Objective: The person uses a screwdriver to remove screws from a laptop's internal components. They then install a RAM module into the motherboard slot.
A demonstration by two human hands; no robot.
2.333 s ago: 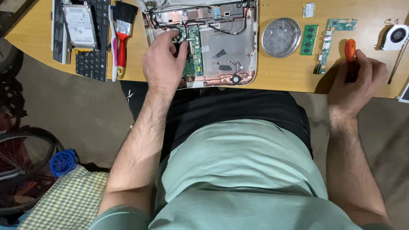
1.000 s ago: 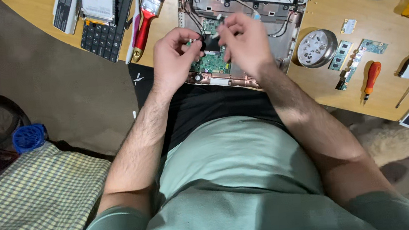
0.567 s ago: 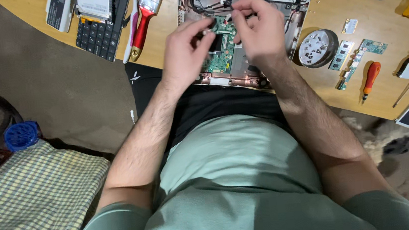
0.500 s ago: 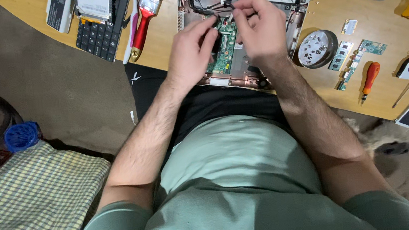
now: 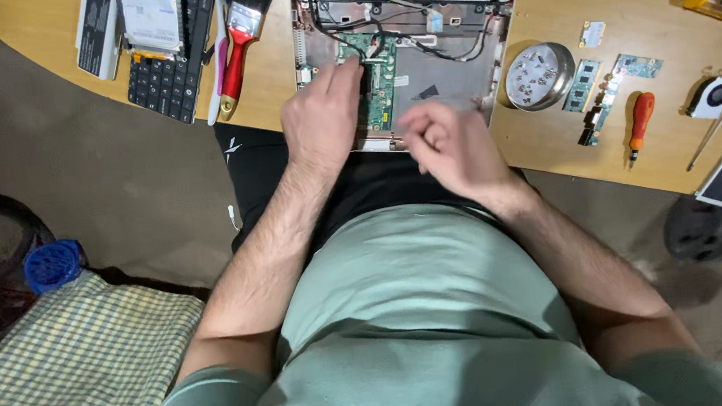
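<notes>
Opened laptop chassis (image 5: pixel 444 54) sits top centre of the frame on the wooden counter (image 5: pixel 549 141), green circuit board (image 5: pixel 381 91) exposed inside. Left hand (image 5: pixel 322 123) rests on the board's left edge, fingers curled down on it; whether the grip pinches anything, cannot tell. Right hand (image 5: pixel 448 142) hovers just below the chassis edge, fingers loosely curled, holding nothing visible. Right of the chassis: round metal dish (image 5: pixel 539 77), 2 memory sticks (image 5: pixel 581 86), orange screwdriver (image 5: pixel 638 121). Upper left: red-handled brush (image 5: pixel 241 38), black keyboard (image 5: pixel 167 63).
</notes>
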